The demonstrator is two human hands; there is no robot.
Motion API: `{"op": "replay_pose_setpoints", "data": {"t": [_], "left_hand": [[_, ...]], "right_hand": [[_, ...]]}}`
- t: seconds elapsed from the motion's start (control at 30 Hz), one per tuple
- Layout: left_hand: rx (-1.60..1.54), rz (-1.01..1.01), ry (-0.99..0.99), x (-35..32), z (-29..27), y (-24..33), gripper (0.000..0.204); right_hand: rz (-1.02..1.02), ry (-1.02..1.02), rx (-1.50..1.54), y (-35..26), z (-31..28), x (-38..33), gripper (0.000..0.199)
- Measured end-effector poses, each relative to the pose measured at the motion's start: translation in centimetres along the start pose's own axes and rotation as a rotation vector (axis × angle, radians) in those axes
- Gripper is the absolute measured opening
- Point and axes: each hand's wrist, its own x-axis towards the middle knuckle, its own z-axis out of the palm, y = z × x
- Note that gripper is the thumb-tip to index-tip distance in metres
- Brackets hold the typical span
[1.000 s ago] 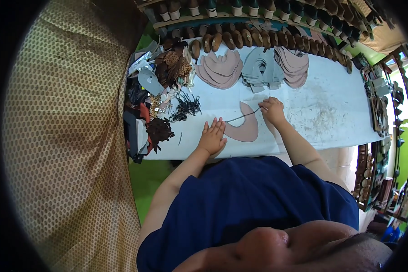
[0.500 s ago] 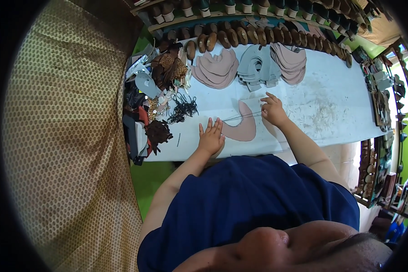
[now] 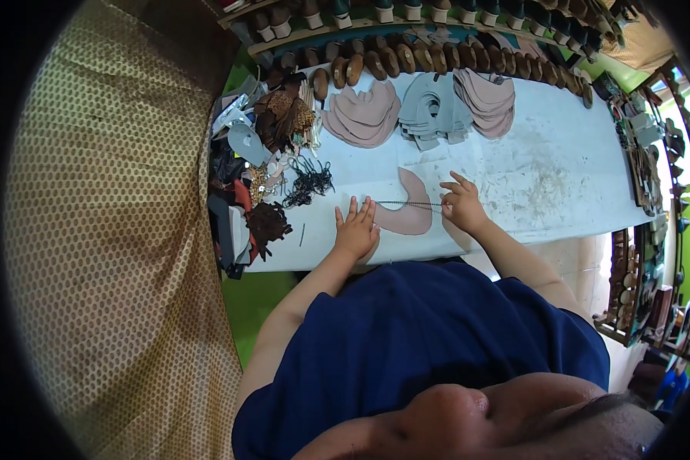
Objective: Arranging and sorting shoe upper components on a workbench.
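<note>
A curved pink leather piece (image 3: 411, 208) lies flat on the white worktable (image 3: 560, 176) in front of me. My left hand (image 3: 356, 228) rests flat on its left end, fingers spread. My right hand (image 3: 460, 203) pinches the right end of a thin dark beaded strand (image 3: 406, 204) that runs straight across the pink piece from hand to hand.
Stacks of pink (image 3: 360, 115) and grey (image 3: 435, 107) cut pieces lie at the far side of the table, behind them a row of brown shoe soles (image 3: 437, 57). A heap of dark trims and scraps (image 3: 268, 169) crowds the left end. A dotted beige cloth (image 3: 107, 253) hangs at left.
The strand, earlier slack and curved, now lies taut and straight across the pink piece. Both hands stay at nearly the same spots.
</note>
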Motion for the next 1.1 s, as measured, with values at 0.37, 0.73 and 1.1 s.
{"op": "replay_pose_setpoints", "data": {"t": [0.37, 0.73, 1.1], "left_hand": [[0.048, 0.028, 0.019, 0.0, -0.3, 0.1, 0.066], [0.141, 0.079, 0.110, 0.4, -0.1, 0.5, 0.067], [0.079, 0.012, 0.103, 0.7, -0.7, 0.0, 0.077]], "right_hand": [[0.090, -0.245, -0.031, -4.5, -1.5, -2.1, 0.004], [0.073, -0.251, -0.053, -4.7, 1.6, -4.6, 0.005], [0.099, -0.228, 0.009, -4.3, 2.0, -4.8, 0.006]]}}
